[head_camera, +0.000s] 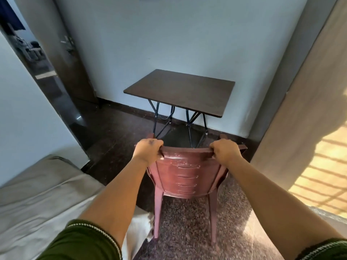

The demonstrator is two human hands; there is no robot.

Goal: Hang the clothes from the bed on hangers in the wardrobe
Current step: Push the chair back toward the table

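- Two hands grip the top rail of a reddish-brown moulded plastic chair (185, 175), one at each end; the left hand (148, 150) has its fingers curled over the left corner, the right hand (225, 151) has its fingers wrapped round the right corner; both hold the chair and nothing else.
- Chair back faces the person, its top rail running left to right between the two hands; its seat points away, toward a dark brown rectangular folding table (180, 91) on black metal legs that stands against the pale wall; the chair lies just short of the table, and the two hands look equally near it.
- No garment, hanger or wardrobe shows plainly; the bed with a crumpled beige sheet (37, 194) fills the lower left, just beside the left forearm, with only its sheet visible on it; where the clothes are I cannot tell.
- Judged from this, the chair is being shifted, probably to clear a path or tuck it under the table; the hanging itself is not yet begun.
- Around: a dark wooden door (62, 53) stands open at upper left; a tall beige panel (309, 109) rises at the right, perhaps a wardrobe door, though that is uncertain; the table legs ahead would stop the chair if pushed straight on.
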